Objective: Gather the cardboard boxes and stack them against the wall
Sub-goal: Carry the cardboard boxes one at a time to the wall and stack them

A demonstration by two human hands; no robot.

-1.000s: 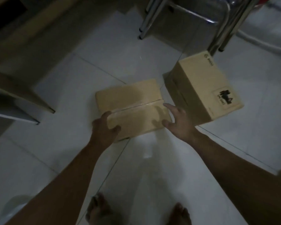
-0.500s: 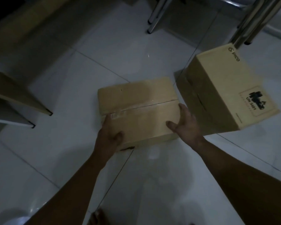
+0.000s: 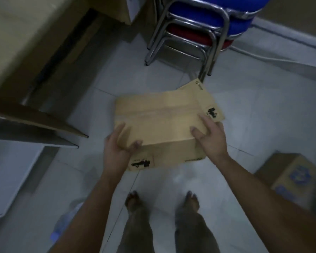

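Cardboard box [image 3: 159, 121] is held above the floor [image 3: 254, 110], its long side running across between both hands. Left hand [image 3: 117, 150] grips the near-left corner, right hand [image 3: 211, 139] the near-right; second box [image 3: 208, 99] sits just behind.

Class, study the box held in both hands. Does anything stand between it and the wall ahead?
Yes. A second box lies just beyond the held box, and stacked chairs stand past it, before the wall. Nothing separates the left hand or right hand from it.

Dim white tiled floor [image 3: 263, 110]; stacked chairs [image 3: 199, 28] (apparently chrome-legged).
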